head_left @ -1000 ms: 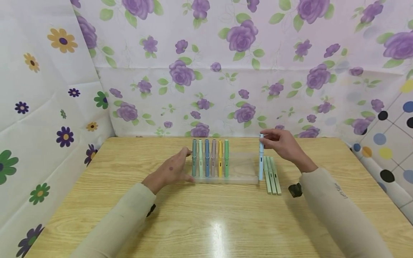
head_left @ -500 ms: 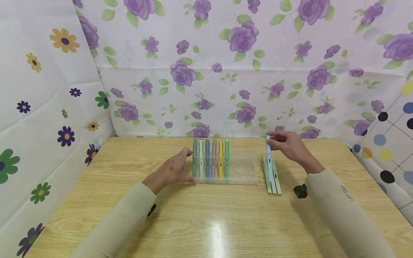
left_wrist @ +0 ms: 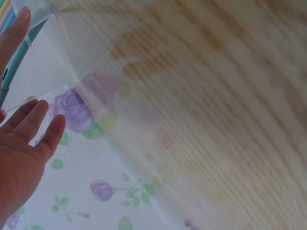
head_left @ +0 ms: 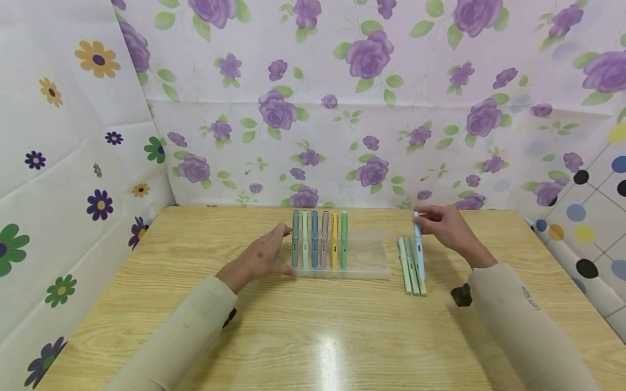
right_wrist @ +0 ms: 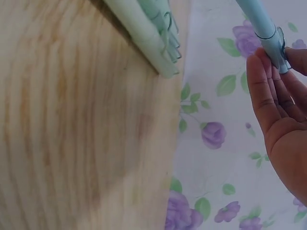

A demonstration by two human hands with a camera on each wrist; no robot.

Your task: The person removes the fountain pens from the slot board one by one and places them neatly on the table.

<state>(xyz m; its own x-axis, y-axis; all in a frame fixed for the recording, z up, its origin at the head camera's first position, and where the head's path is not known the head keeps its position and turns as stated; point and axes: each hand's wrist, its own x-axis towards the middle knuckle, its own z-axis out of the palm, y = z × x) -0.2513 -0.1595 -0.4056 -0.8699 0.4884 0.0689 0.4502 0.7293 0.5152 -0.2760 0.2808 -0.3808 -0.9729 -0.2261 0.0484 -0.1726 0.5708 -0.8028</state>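
My right hand [head_left: 447,225] pinches a light-blue pen [head_left: 419,244] by its cap end, between thumb and fingers. The pen points down, its lower part in front of the rightmost of several pale-green pens [head_left: 408,266] lying side by side. Whether it touches them I cannot tell. In the right wrist view the same blue pen [right_wrist: 261,24] tilts above the fingers. My left hand [head_left: 261,255] rests at the left end of a clear pen stand [head_left: 367,252], fingers straight, thumb by the front edge. A teal pen [left_wrist: 19,55] shows close to these fingers.
Teal, mint, blue, mauve, yellow [head_left: 335,241] and green pens [head_left: 344,241] stand in a row in the stand's left part. Its right part is bare. A floral sheet [head_left: 313,136] hangs behind the wooden table [head_left: 293,336].
My right hand has carried the light-blue pen rightward, away from the stand's right end and across the pale-green pens to their right side. The left hand has stayed at the stand.
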